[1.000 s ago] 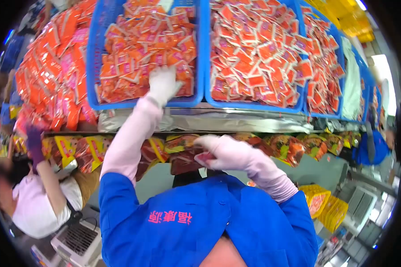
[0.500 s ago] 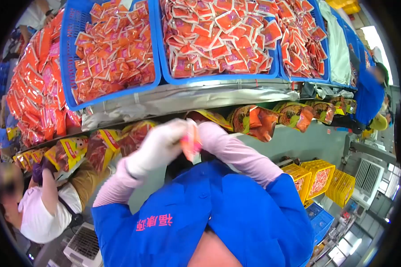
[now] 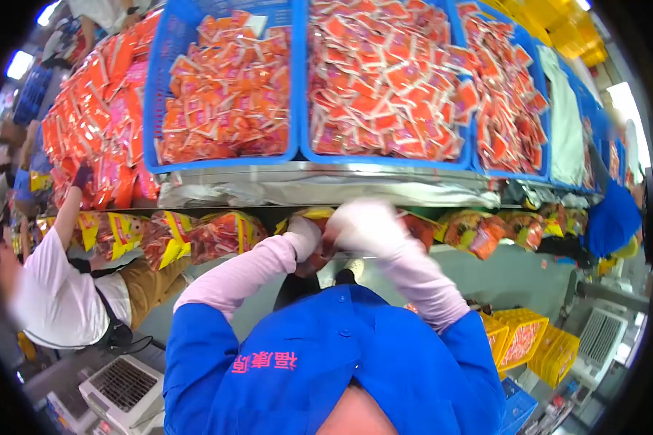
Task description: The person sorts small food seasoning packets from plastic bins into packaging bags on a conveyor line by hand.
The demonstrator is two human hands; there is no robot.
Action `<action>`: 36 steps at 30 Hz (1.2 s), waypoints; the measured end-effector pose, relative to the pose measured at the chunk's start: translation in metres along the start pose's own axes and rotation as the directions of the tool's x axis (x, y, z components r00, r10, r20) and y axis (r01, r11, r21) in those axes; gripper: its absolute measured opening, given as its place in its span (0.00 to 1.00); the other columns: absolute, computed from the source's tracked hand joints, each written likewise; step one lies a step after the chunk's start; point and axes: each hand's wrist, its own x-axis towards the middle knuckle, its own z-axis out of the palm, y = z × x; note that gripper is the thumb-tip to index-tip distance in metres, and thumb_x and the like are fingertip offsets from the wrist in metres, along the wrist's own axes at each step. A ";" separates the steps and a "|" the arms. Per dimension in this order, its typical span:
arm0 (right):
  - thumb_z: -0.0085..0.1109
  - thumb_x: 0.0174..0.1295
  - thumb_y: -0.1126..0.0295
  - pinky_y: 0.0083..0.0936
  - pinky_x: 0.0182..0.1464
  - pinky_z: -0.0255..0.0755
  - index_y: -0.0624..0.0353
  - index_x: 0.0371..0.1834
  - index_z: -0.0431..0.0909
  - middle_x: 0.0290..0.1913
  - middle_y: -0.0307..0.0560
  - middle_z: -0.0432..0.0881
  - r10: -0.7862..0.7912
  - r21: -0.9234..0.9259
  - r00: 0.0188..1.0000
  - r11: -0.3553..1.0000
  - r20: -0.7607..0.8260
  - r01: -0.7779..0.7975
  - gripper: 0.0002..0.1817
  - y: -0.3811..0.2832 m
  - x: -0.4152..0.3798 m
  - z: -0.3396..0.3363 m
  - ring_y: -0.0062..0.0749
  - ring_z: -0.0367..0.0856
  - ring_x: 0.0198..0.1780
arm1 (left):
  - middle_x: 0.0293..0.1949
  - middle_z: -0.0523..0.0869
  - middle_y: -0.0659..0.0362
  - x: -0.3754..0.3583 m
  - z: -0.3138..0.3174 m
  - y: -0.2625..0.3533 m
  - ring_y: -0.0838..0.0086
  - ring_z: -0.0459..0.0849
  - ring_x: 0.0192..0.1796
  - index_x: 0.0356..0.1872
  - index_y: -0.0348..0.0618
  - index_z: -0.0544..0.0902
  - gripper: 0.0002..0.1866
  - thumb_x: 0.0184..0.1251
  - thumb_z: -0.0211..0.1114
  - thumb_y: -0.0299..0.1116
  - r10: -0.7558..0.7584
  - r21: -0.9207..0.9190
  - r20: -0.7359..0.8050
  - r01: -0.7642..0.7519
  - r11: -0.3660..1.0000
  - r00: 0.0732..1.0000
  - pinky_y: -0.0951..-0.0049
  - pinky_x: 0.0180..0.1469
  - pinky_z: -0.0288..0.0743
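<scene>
Nearest, the blue work shirt [image 3: 334, 348], pale pink sleeves reaching forward from it. Left hand [image 3: 303, 238], white-gloved, curled at the left side of a red pouch [image 3: 313, 264] with a yellow top; fingertips partly hidden, so cannot tell how firmly it grips. Right hand [image 3: 368, 226], also white-gloved, badly blurred just right of the same pouch; cannot tell whether open or closed, or holding anything. Pouch lies between the two hands, its lower part hanging below them. To either side, more filled pouches [image 3: 228, 235] in a row along the table edge. Just past the row, crumpled grey sheeting [image 3: 421, 193]. Beyond it, blue baskets [image 3: 294, 87] side by side, holding small red sachets [image 3: 388, 94]. Left of them, a heap of red packets [image 3: 98, 101]; a co-worker in a white shirt [image 3: 72, 297] has a dark-gloved hand [image 3: 83, 176] at its near side. Farther right, a person in blue [image 3: 613, 221] beside the line; at top right, yellow crates [image 3: 569, 32].
</scene>
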 end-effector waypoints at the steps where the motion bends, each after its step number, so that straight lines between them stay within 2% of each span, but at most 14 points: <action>1: 0.67 0.55 0.57 0.41 0.49 0.80 0.53 0.39 0.88 0.37 0.51 0.89 0.108 0.162 0.872 0.986 -0.478 -0.033 0.14 0.031 0.002 -0.009 0.47 0.88 0.44 | 0.41 0.92 0.52 -0.017 -0.016 -0.009 0.57 0.91 0.42 0.42 0.51 0.92 0.13 0.61 0.63 0.38 -0.009 0.061 0.101 0.002 0.998 0.995 0.53 0.43 0.83; 5: 0.74 0.53 0.48 0.43 0.51 0.80 0.60 0.58 0.77 0.47 0.59 0.88 0.583 -0.059 0.672 0.734 -0.458 -0.677 0.35 0.170 0.094 -0.029 0.53 0.88 0.48 | 0.36 0.89 0.53 -0.095 -0.088 -0.101 0.56 0.88 0.42 0.34 0.46 0.86 0.07 0.61 0.66 0.36 0.020 -0.575 -0.590 -0.437 0.692 0.807 0.57 0.43 0.81; 7: 0.70 0.56 0.56 0.44 0.47 0.82 0.57 0.48 0.82 0.41 0.60 0.88 0.479 0.023 0.760 0.852 -0.440 -0.523 0.21 0.197 0.130 -0.022 0.54 0.88 0.44 | 0.36 0.88 0.51 -0.076 -0.102 -0.158 0.53 0.87 0.42 0.38 0.47 0.86 0.08 0.63 0.65 0.36 -0.355 -0.486 -0.763 -0.116 0.867 0.540 0.56 0.43 0.81; 9: 0.63 0.58 0.63 0.46 0.48 0.81 0.56 0.40 0.84 0.41 0.60 0.88 0.526 0.116 0.600 0.802 -0.603 -0.587 0.11 0.181 0.142 -0.019 0.56 0.88 0.44 | 0.40 0.88 0.50 -0.023 -0.089 -0.232 0.52 0.87 0.46 0.41 0.48 0.86 0.12 0.65 0.63 0.42 -0.475 -0.486 -0.582 0.186 0.854 0.660 0.53 0.45 0.80; 12: 0.62 0.55 0.67 0.48 0.55 0.78 0.56 0.49 0.83 0.42 0.65 0.86 0.468 0.037 0.762 0.861 -0.447 -0.507 0.17 0.165 0.103 -0.033 0.57 0.86 0.50 | 0.53 0.87 0.50 0.049 -0.052 -0.274 0.55 0.86 0.56 0.58 0.53 0.82 0.19 0.67 0.64 0.43 -0.417 -0.184 -0.336 0.375 0.909 0.845 0.53 0.56 0.81; 15: 0.62 0.53 0.80 0.45 0.56 0.77 0.47 0.76 0.65 0.48 0.63 0.84 0.435 0.083 0.681 0.871 -0.589 -0.485 0.42 0.156 0.072 -0.046 0.59 0.83 0.51 | 0.47 0.90 0.50 0.095 -0.032 -0.287 0.60 0.89 0.53 0.48 0.52 0.90 0.15 0.66 0.66 0.46 -0.434 0.040 -0.328 0.471 0.881 0.839 0.52 0.54 0.81; 19: 0.65 0.55 0.79 0.40 0.54 0.79 0.49 0.77 0.64 0.51 0.62 0.84 0.500 0.251 0.664 0.863 -0.556 -0.439 0.42 0.149 0.044 -0.078 0.53 0.84 0.52 | 0.43 0.90 0.48 0.073 -0.047 -0.280 0.53 0.89 0.49 0.42 0.49 0.90 0.14 0.64 0.68 0.46 -0.446 -0.016 -0.372 0.475 0.880 0.814 0.52 0.55 0.80; 21: 0.68 0.57 0.77 0.32 0.51 0.81 0.58 0.74 0.68 0.53 0.61 0.85 0.547 0.456 0.653 0.828 -0.524 -0.327 0.38 0.154 0.034 -0.077 0.42 0.87 0.52 | 0.39 0.87 0.48 0.036 -0.051 -0.272 0.52 0.85 0.49 0.41 0.45 0.87 0.09 0.66 0.64 0.36 -0.469 -0.338 -0.672 0.326 0.883 0.573 0.56 0.52 0.81; 24: 0.68 0.62 0.76 0.19 0.46 0.82 0.65 0.65 0.75 0.56 0.48 0.85 0.469 0.895 0.782 0.374 -0.410 0.245 0.26 0.143 0.014 -0.070 0.28 0.86 0.47 | 0.48 0.84 0.57 -0.042 -0.081 -0.221 0.74 0.83 0.47 0.45 0.36 0.80 0.08 0.68 0.57 0.18 -0.562 -0.800 -0.588 -0.524 0.294 0.582 0.73 0.55 0.79; 27: 0.64 0.65 0.76 0.20 0.47 0.81 0.57 0.64 0.78 0.52 0.43 0.87 0.338 0.951 0.890 0.139 -0.307 0.276 0.23 0.079 -0.027 -0.063 0.25 0.86 0.47 | 0.51 0.85 0.56 -0.138 -0.114 -0.084 0.73 0.84 0.52 0.44 0.36 0.84 0.06 0.69 0.62 0.20 -0.473 -0.803 -0.555 -0.590 0.087 0.685 0.72 0.53 0.80; 28: 0.63 0.67 0.76 0.20 0.46 0.81 0.55 0.64 0.79 0.51 0.41 0.87 0.267 0.935 0.904 0.215 -0.334 0.282 0.21 0.062 -0.034 -0.049 0.24 0.87 0.47 | 0.47 0.87 0.56 -0.141 -0.097 -0.059 0.71 0.86 0.52 0.44 0.38 0.85 0.08 0.66 0.63 0.18 -0.353 -0.657 -0.748 -0.552 0.513 0.563 0.70 0.50 0.82; 30: 0.61 0.68 0.76 0.24 0.46 0.81 0.53 0.61 0.81 0.51 0.43 0.88 0.114 0.892 0.930 0.345 -0.349 0.293 0.18 0.026 -0.045 -0.021 0.26 0.88 0.47 | 0.44 0.88 0.54 -0.121 -0.055 0.001 0.61 0.89 0.45 0.42 0.40 0.84 0.12 0.56 0.70 0.20 -0.203 -0.466 -0.877 -0.674 0.573 0.434 0.67 0.48 0.83; 33: 0.59 0.65 0.72 0.34 0.48 0.82 0.53 0.57 0.82 0.53 0.52 0.88 -0.102 0.413 0.941 0.879 -0.322 0.236 0.17 0.010 -0.031 0.028 0.40 0.89 0.49 | 0.48 0.87 0.52 -0.079 -0.005 0.036 0.57 0.86 0.50 0.45 0.39 0.81 0.14 0.59 0.65 0.32 -0.259 -0.510 -0.635 -0.143 0.849 0.728 0.63 0.48 0.81; 36: 0.61 0.62 0.69 0.39 0.50 0.82 0.56 0.55 0.83 0.52 0.54 0.88 -0.129 -0.126 0.992 0.984 0.000 0.128 0.17 -0.012 0.005 0.067 0.47 0.89 0.50 | 0.53 0.84 0.48 -0.077 0.006 0.030 0.51 0.80 0.58 0.54 0.36 0.80 0.32 0.55 0.72 0.50 -0.198 -0.224 -0.700 0.053 0.973 0.686 0.52 0.69 0.67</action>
